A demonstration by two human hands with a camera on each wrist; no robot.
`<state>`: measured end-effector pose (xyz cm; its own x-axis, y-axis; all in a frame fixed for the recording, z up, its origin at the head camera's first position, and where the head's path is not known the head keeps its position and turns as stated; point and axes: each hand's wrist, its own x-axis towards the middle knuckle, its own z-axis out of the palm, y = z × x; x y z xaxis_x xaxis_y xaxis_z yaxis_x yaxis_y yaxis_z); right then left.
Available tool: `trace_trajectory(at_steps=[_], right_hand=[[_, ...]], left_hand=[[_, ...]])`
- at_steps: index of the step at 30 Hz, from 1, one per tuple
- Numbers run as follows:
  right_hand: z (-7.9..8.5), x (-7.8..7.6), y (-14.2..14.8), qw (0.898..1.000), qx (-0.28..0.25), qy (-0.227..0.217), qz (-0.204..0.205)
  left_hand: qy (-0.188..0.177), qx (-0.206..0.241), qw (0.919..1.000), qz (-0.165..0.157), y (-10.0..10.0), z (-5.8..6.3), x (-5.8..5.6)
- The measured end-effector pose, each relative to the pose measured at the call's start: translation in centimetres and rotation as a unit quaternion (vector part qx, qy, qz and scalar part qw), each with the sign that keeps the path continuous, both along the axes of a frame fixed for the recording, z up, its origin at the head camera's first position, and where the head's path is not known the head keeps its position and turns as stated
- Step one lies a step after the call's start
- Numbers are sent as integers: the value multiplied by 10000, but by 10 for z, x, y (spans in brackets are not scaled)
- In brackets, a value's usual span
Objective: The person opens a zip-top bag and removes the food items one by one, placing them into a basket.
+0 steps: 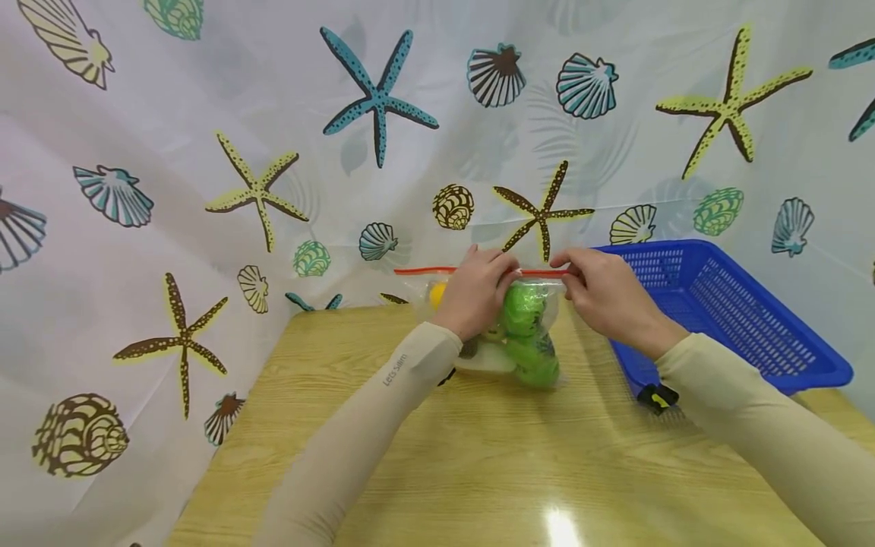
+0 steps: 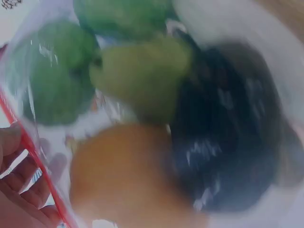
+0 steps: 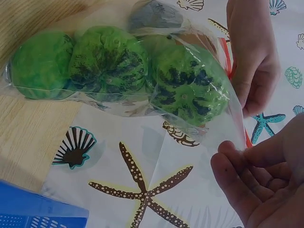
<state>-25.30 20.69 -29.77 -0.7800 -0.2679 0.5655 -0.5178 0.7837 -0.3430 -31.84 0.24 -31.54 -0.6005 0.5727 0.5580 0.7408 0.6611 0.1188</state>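
A clear zip bag [image 1: 488,366] with a red zip strip [image 1: 424,270] stands upright near the back of the table. Several green, dark-streaked round fruits or vegetables [image 3: 109,64] fill one side of it. Through the plastic in the left wrist view show an orange round fruit [image 2: 123,175], a yellow-green pear-like fruit [image 2: 142,71] and a dark rounded one [image 2: 228,128]. My left hand [image 1: 477,295] grips the bag's top edge around the middle of the strip. My right hand [image 1: 608,298] pinches the strip's right end between thumb and fingers.
A blue plastic basket [image 1: 813,365] stands at the right of the wooden table [image 1: 437,471], with a black and yellow piece [image 1: 658,398] at its near corner. Behind hangs a white curtain [image 1: 410,197] printed with starfish and shells.
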Motion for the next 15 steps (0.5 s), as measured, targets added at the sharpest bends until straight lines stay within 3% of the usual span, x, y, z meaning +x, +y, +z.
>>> trace_trajectory(at_steps=[4, 15], right_hand=[[1, 0, 1, 10000, 41, -31, -3], [2, -1, 6, 9999, 96, -120, 35]], left_hand=[[268, -276, 9986, 375, -23, 6, -6], [-63, -422, 9929, 1107, -83, 8, -20]])
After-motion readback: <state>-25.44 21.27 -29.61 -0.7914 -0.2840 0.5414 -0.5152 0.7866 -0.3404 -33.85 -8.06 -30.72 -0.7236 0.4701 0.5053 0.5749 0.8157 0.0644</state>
